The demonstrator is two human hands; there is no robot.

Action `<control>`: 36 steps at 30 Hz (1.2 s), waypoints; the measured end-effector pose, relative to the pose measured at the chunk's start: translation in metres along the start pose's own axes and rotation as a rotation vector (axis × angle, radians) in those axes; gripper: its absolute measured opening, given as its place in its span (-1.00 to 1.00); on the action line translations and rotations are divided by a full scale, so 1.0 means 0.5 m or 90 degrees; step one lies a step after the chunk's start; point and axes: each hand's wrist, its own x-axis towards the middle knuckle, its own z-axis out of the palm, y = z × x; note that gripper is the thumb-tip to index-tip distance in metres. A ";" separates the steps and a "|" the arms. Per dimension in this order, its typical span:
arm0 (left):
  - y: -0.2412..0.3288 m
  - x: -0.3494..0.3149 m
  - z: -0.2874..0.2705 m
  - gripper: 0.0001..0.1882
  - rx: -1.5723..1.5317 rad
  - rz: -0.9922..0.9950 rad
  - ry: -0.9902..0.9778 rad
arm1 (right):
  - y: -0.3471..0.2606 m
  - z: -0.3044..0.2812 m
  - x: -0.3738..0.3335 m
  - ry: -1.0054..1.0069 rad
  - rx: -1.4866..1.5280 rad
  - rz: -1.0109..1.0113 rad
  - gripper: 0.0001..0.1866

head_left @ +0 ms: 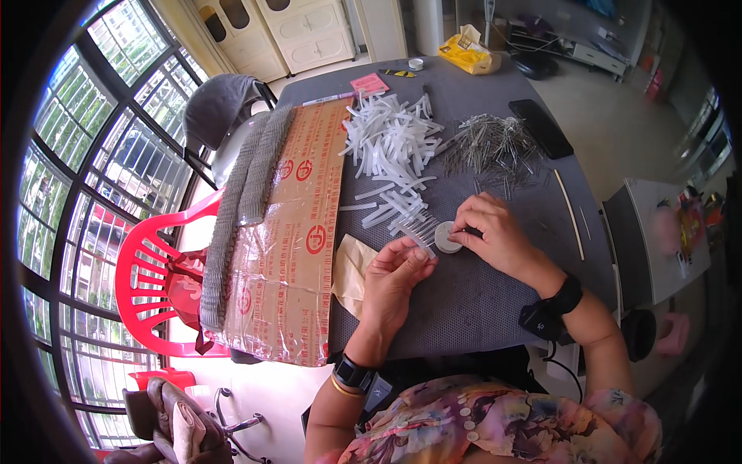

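My left hand (396,277) is closed on a small translucent strip with a row of thin wire pins (420,227) standing out of it like comb teeth. Just right of it, the pinched fingers of my right hand (498,236) touch or hover over a small round whitish dish (446,237); whatever sits between those fingertips is hidden. Beyond the hands lies a heap of white plastic strips (393,133), with several more strips spilling toward me. A tangled pile of thin metal pins (496,145) rests to its right.
Cardboard with red print (286,263) covers the table's left side, bearing long grey ribbed rows (255,170). A dark phone (541,127) and a wooden stick (570,215) lie at right. A yellow packet (468,52) stands at the far edge; a red chair (143,271) is left.
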 end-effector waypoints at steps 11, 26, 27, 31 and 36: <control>0.000 -0.004 0.004 -0.80 0.013 0.008 0.015 | -0.025 -0.006 -0.005 -0.016 0.545 0.300 -0.86; -0.004 -0.002 0.003 -0.80 0.016 0.017 -0.001 | -0.048 0.009 -0.011 -0.022 0.404 0.230 -0.90; -0.006 -0.002 0.002 -0.81 0.017 0.028 0.006 | -0.044 0.014 -0.014 -0.022 0.423 0.242 -0.90; -0.013 -0.003 0.004 -0.83 0.022 0.054 0.026 | -0.047 0.013 -0.012 -0.021 0.495 0.274 -0.89; -0.012 -0.011 0.006 -0.85 0.122 0.084 0.020 | -0.035 0.013 -0.017 -0.083 0.444 0.274 -0.89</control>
